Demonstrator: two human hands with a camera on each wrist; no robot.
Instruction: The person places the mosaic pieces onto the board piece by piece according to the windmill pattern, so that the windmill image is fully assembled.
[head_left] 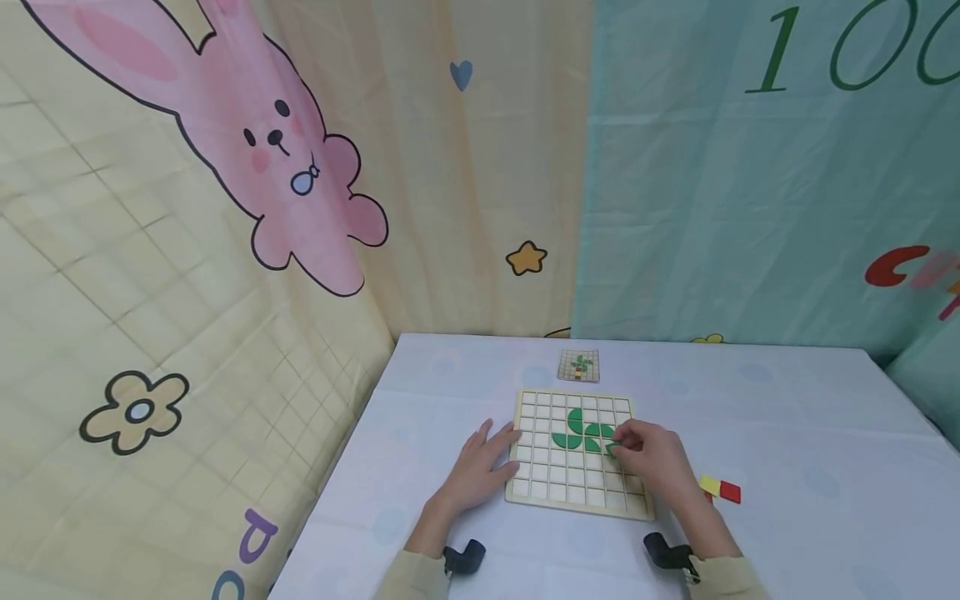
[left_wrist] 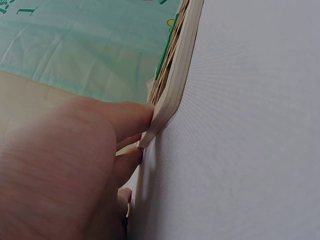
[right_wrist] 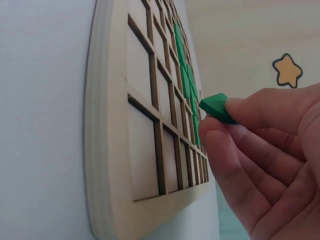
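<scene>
A square wooden grid board (head_left: 536, 475) lies on the table, with several green curved tiles (head_left: 574, 419) set in cells near its middle. My left hand (head_left: 476, 471) rests at the board's left edge, fingers extended; in the left wrist view its fingertips (left_wrist: 142, 115) touch the wooden rim. Over the right part of the grid, my right hand (head_left: 660, 458) pinches one green tile (right_wrist: 217, 106) between thumb and fingertips. The right wrist view has this tile tilted, close above the board's cells.
Just behind the board lies a small pattern card (head_left: 578, 365) with a green figure on a grid. A yellow tile (head_left: 709, 485) and a red tile (head_left: 730, 492) lie to the right of my right hand, partly beside the forearm. Printed curtains (head_left: 480, 183) hang behind the table.
</scene>
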